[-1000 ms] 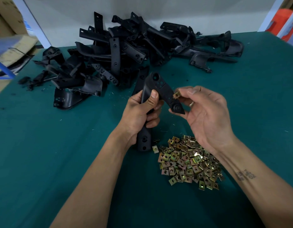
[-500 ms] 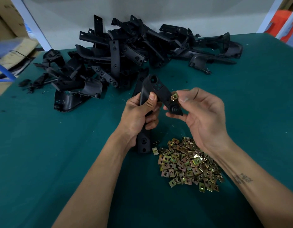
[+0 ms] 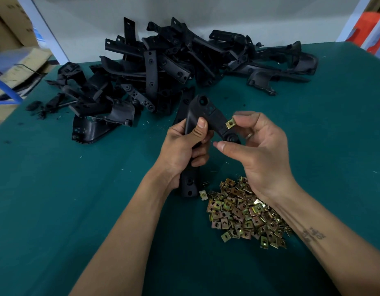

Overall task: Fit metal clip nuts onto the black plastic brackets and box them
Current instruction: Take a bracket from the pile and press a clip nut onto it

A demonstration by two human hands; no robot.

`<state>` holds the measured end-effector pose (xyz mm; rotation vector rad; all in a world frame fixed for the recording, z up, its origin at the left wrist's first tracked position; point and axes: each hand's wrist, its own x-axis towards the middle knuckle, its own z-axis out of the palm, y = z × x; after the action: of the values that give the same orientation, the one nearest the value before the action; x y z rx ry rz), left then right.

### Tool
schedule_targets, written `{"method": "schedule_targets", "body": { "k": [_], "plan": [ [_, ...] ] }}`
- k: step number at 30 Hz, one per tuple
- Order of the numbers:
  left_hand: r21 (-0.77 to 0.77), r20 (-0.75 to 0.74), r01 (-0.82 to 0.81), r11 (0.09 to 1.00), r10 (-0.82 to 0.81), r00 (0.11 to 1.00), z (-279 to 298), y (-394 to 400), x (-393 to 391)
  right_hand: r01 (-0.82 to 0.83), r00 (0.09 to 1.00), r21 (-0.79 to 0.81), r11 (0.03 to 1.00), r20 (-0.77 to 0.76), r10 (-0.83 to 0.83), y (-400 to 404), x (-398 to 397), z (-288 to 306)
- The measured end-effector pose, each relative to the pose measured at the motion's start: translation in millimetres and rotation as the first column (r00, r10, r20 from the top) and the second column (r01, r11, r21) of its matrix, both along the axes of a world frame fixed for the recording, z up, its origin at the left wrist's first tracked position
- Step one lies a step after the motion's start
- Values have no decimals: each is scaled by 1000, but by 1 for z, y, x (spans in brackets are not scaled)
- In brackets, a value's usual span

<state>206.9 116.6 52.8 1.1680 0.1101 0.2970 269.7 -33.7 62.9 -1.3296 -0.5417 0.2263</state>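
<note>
Brass-coloured clip nut going onto a bracket
Left hand grips the bracket upright, steadying it; right hand's fingertips pinch the nut at its edge.

Dim, cool overhead light leaves soft shadows under the forearms, small glints on the pile of clip nuts, motion blur on the cardboard boxes at upper left, and wide-angle bending toward the frame edges.

Left hand grips a black bracket above the clip nut pile; right hand presses a clip nut onto the bracket's edge, beyond which lies the bracket heap
</note>
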Motion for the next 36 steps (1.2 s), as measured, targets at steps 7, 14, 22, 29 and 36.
{"method": "schedule_targets", "body": {
  "k": [7, 14, 22, 29, 36],
  "plan": [
    [-18, 28, 30, 999, -30, 999, -1, 1, 0, -46, 999, 36, 998, 30, 45, 0, 3, 0],
    [-33, 20, 34, 999, -34, 999, 0, 1, 0, -100, 994, 87, 991, 55, 95, -1, 5, 2],
    [-49, 9, 47, 998, -46, 999, 1, 2, -1, -139, 989, 86, 987, 57, 134, -2, 8, 1],
    [-58, 5, 66, 996, -65, 998, 3, 2, -1, -159, 986, 64, 985, 53, 156, -4, 11, 5],
    [-32, -8, 68, 997, -68, 998, 4, 2, 1, -169, 985, 50, 984, 38, 167, -5, 10, 6]
  ]
}}
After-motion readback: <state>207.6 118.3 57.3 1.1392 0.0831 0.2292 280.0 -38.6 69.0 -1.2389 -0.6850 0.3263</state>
